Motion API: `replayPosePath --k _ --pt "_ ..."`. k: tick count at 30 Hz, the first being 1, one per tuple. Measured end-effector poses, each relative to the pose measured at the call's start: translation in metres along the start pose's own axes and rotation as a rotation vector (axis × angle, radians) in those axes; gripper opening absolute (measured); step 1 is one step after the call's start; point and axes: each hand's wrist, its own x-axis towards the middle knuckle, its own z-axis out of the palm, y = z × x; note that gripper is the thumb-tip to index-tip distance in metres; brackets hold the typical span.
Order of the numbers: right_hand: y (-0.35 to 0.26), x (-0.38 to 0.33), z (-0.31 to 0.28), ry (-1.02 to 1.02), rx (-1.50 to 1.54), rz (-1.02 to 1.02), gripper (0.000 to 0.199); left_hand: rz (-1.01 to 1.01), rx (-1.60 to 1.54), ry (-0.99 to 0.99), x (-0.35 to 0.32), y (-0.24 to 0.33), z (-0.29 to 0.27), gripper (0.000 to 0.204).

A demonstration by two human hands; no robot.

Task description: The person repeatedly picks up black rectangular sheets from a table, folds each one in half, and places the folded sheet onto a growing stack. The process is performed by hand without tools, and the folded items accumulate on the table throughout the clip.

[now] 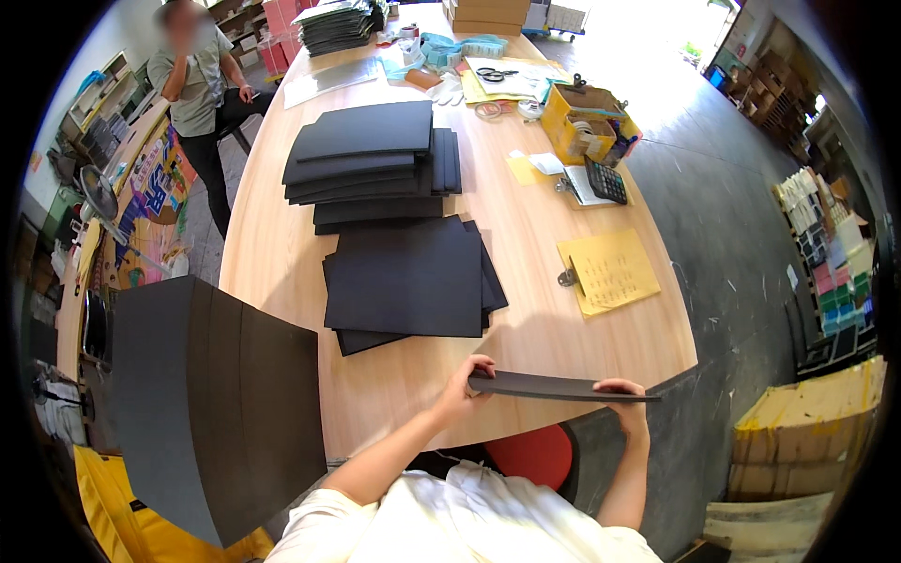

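Right now the person at the near end of the long wooden bench (282, 235) holds a thin stack of black sheets (554, 386) edge-on, level, just above the bench's near edge. The left hand (463, 389) is closed around the stack's left end, thumb on top and fingers curled beneath. The right hand (624, 394) grips the right end, fingers wrapped over the far corner, out past the bench's rim and above the grey floor (732, 235). Under the held stack a red seat (530, 455) shows.

Just beyond the hands a pile of black sheets (408, 279) lies flat on the bench, slightly fanned. Further back sits a taller, messier pile of black sheets (371, 155), touching the nearer one. To the right of the near pile, well apart from it, a yellow paper on a clip (608, 272) lies flat. Behind that there is a black calculator (605, 180) and an open yellow box (587, 122) of odds and ends, with scissors (493, 74) further up the bench.

At the left, a large dark board (216, 403) leans upright beside the bench, in front of a yellow crate (131, 521). Another person (202, 94) stands at the far left side of the bench, one hand raised. Coloured stock fills the shelves (831, 253) on the right, and yellow-edged bundles (807, 432) are stacked on the floor nearby.
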Motion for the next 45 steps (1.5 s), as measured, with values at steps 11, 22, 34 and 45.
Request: replayPosePath --k 11,22,34,45 --pt "-0.035 0.047 0.021 0.128 0.100 0.028 0.047 -0.004 0.095 0.320 -0.008 0.002 -0.009 0.049" --pt "-0.119 0.229 0.234 -0.062 -0.206 -0.241 0.077 -0.305 0.604 0.796 0.032 0.070 -0.176 0.071" --pt "-0.104 0.251 0.276 -0.030 -0.866 -0.107 0.081 -0.507 0.989 0.837 0.040 0.056 -0.178 0.079" --pt "-0.145 0.203 0.314 0.125 -0.746 -0.715 0.069 -0.053 1.057 0.783 -0.011 0.144 -0.120 0.071"
